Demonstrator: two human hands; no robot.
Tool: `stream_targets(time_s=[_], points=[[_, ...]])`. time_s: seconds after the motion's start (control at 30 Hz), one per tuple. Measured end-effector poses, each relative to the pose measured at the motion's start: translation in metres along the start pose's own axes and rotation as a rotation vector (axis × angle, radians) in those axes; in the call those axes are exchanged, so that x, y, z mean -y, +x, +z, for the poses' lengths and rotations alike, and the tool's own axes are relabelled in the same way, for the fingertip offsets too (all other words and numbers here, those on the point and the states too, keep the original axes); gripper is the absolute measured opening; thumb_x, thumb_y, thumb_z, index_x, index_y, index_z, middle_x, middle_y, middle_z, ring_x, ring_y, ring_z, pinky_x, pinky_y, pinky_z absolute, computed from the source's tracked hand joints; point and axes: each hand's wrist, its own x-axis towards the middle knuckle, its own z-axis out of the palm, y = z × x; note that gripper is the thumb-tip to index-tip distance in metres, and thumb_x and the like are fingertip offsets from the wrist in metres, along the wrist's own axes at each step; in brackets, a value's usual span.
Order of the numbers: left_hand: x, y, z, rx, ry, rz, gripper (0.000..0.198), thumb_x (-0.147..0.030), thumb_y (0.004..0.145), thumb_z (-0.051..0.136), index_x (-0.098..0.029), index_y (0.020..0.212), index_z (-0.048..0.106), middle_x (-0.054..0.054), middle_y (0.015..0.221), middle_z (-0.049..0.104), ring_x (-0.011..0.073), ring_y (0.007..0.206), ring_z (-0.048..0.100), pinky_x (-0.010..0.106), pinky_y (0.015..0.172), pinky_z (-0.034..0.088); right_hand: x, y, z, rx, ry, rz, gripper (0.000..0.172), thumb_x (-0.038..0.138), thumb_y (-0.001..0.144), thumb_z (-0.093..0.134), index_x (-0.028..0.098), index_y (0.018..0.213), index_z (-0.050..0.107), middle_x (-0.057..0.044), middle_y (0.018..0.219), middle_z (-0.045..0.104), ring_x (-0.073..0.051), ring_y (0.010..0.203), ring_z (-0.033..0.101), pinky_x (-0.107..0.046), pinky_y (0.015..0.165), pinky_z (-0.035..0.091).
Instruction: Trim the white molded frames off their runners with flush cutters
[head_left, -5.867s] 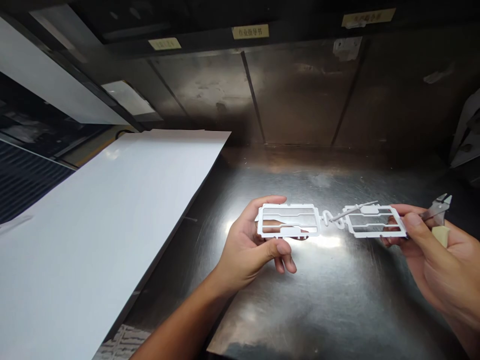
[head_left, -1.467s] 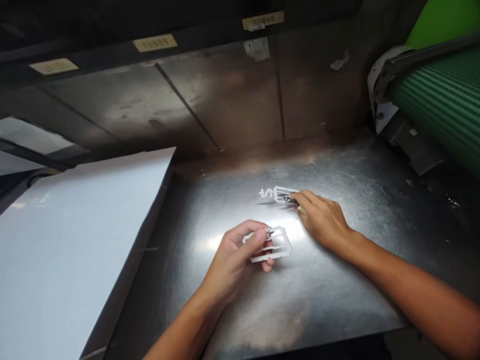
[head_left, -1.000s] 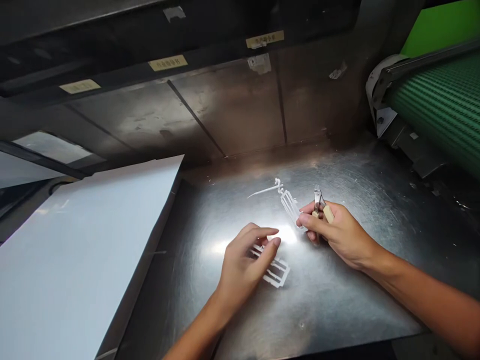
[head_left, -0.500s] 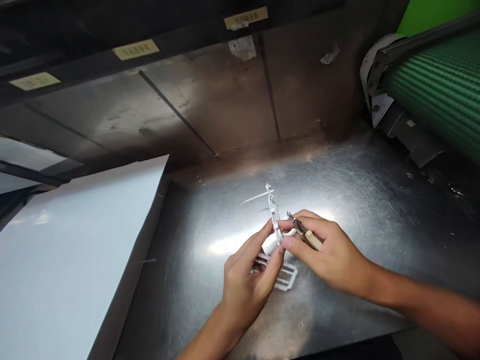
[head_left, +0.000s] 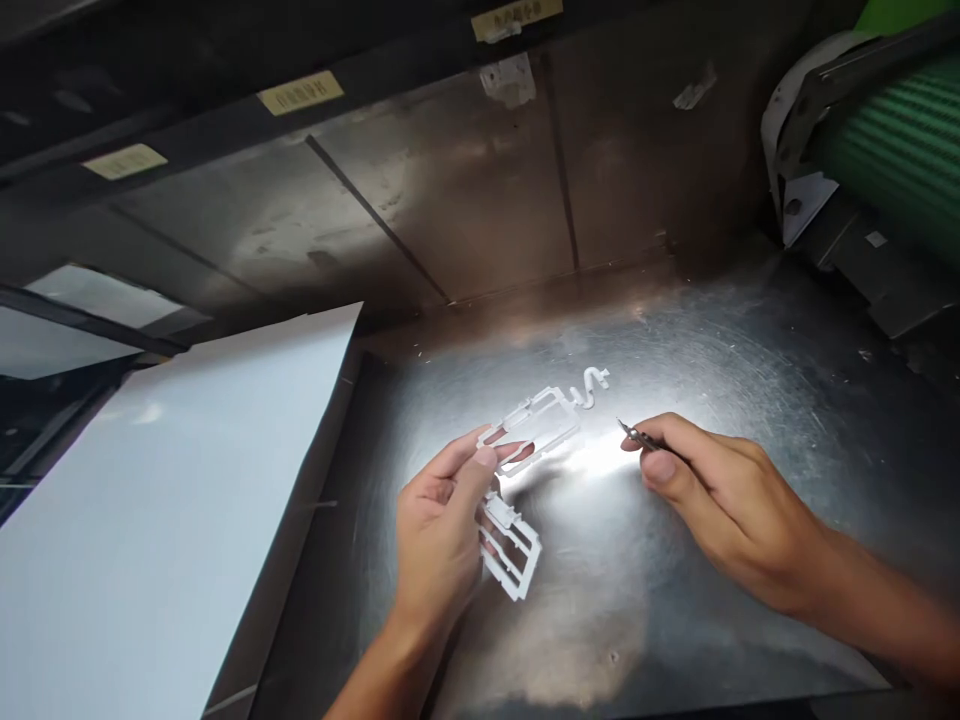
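Note:
Pinched between the thumb and fingers of my left hand (head_left: 442,520) is a white plastic frame (head_left: 559,440), turned so its open rectangle shows. A curly white sprue (head_left: 592,385) sticks out from its far end. A second white plastic frame (head_left: 517,560) hangs below the same hand; its near part is hidden by the fingers. To the right, my right hand (head_left: 720,500) is closed around small metal nippers (head_left: 637,436), their tips pointing up and left. The nippers are apart from the frames, and their handles are mostly hidden in the palm.
A brushed metal worktop (head_left: 675,640) lies beneath my hands, with small white specks on it. On the left leans a large white sheet (head_left: 195,480). A green ribbed conveyor belt (head_left: 900,150) stands at the upper right, and a metal back wall (head_left: 435,210) closes the far side.
My right hand has let go of the white frame and drawn away to the right with the nippers. My left hand has moved left and turned the frame flatter, its sprue now pointing right.

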Motion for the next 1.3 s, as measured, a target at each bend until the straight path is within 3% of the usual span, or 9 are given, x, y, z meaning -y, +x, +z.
stream_targets(time_s=[0.2,0.3,0.47,0.6,1.0,1.13,1.3], points=[[0.000,-0.008,-0.005,-0.034,-0.003,0.070,0.049,-0.052,0.083,0.099,-0.016,0.115,0.088,0.010,0.093,0.084,0.0058,0.044,0.049,0.013,0.037,0.037,-0.004,0.002,0.005,0.121,0.038,0.122,0.040,0.058,0.122,0.041,0.026,0.122,0.064,0.002,0.080,0.062,-0.015,0.065,0.053,-0.033,0.061,0.038],[0.002,-0.010,-0.005,-0.017,0.022,0.093,0.047,-0.051,0.085,0.099,-0.016,0.115,0.089,0.011,0.091,0.084,0.0064,0.048,0.054,0.012,0.045,0.042,-0.004,0.001,0.006,0.154,0.070,0.189,0.042,0.062,0.122,0.039,0.029,0.138,0.057,0.004,0.081,0.062,-0.014,0.064,0.055,-0.032,0.061,0.040],[0.001,-0.012,-0.004,0.003,0.080,0.106,0.046,-0.050,0.090,0.096,-0.015,0.118,0.088,0.013,0.095,0.084,0.0199,0.075,0.079,0.018,0.059,0.058,-0.007,0.000,0.009,0.129,0.073,0.216,0.056,0.068,0.121,0.037,0.031,0.162,0.040,0.006,0.079,0.059,-0.015,0.061,0.054,-0.033,0.059,0.042],[0.000,-0.014,-0.004,0.013,0.091,0.111,0.044,-0.049,0.091,0.095,-0.015,0.119,0.088,0.013,0.098,0.085,0.0269,0.091,0.084,0.024,0.073,0.067,-0.010,-0.001,0.012,0.102,0.034,0.207,0.066,0.068,0.121,0.039,0.036,0.176,0.023,0.006,0.080,0.060,-0.016,0.064,0.057,-0.033,0.061,0.044],[-0.001,-0.018,-0.003,0.027,0.096,0.130,0.042,-0.048,0.093,0.094,-0.015,0.118,0.088,0.012,0.097,0.085,0.0289,0.090,0.084,0.029,0.076,0.071,-0.010,0.000,0.014,0.089,-0.001,0.179,0.070,0.065,0.121,0.038,0.030,0.180,0.022,0.004,0.080,0.062,-0.018,0.063,0.059,-0.034,0.060,0.046],[-0.001,-0.017,-0.003,0.026,0.081,0.124,0.042,-0.049,0.091,0.096,-0.016,0.117,0.089,0.011,0.095,0.085,0.0274,0.089,0.084,0.024,0.071,0.069,-0.010,0.000,0.014,0.086,-0.032,0.147,0.077,0.067,0.121,0.038,0.026,0.182,0.014,0.002,0.082,0.065,-0.019,0.062,0.061,-0.035,0.058,0.045],[0.002,-0.016,-0.003,0.041,0.041,0.107,0.042,-0.049,0.092,0.096,-0.017,0.118,0.088,0.011,0.096,0.085,0.0261,0.088,0.085,0.021,0.067,0.066,-0.009,0.001,0.011,0.091,-0.032,0.134,0.084,0.066,0.121,0.037,0.021,0.183,0.005,0.003,0.073,0.058,-0.018,0.052,0.053,-0.035,0.051,0.039]])
